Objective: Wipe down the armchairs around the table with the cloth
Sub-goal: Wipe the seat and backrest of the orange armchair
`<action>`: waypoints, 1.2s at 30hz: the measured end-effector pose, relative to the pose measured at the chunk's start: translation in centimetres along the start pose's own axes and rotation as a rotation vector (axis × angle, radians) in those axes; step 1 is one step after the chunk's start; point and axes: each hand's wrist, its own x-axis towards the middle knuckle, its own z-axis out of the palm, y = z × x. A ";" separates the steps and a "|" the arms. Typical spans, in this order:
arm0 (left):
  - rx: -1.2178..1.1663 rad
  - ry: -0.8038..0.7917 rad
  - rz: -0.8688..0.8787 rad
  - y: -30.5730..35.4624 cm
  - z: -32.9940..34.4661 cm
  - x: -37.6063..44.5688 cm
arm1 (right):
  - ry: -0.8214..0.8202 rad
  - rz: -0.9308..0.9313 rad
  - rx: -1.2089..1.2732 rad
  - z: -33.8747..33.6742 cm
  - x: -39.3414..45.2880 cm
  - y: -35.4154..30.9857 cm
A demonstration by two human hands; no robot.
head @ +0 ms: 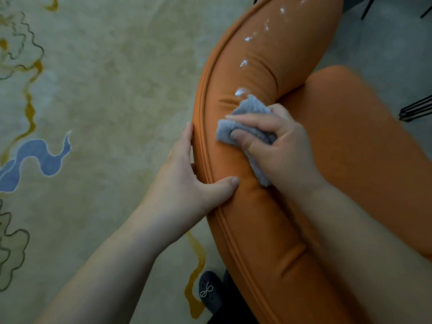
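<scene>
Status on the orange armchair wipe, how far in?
Done: nothing certain; the backrest near the left hand shows no spots. In hand: right hand presses the grey cloth on the armchair. Left: white spots dot the backrest beyond it.

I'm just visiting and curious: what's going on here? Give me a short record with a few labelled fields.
activity: wiping the padded back of an orange armchair
right hand: grips a grey cloth, pressing it on the chair
left hand: grips the chair's outer edge, thumb on top
left to clean: white foam spots in a line beyond the cloth
floor: patterned carpet
also seen: dark shoe, black metal legs
</scene>
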 end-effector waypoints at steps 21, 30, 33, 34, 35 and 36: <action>0.235 -0.022 0.008 4.0 -1.8 8.8 | 0.209 0.029 0.045 -0.4 7.8 2.6; 0.306 -0.123 0.080 5.9 -3.3 13.7 | 0.325 -0.018 0.000 0.3 11.5 2.2; 0.315 -0.156 0.133 6.1 -4.0 15.7 | 0.341 0.001 -0.076 1.1 13.5 2.0; 0.316 -0.174 0.151 6.3 -4.2 16.4 | 0.418 0.060 -0.081 0.8 14.2 2.2; 0.321 -0.196 0.161 6.4 -4.4 17.0 | 0.485 0.124 -0.083 0.5 14.6 2.3; 0.330 -0.223 0.170 6.6 -4.7 17.5 | 0.521 0.175 -0.075 0.2 14.6 2.2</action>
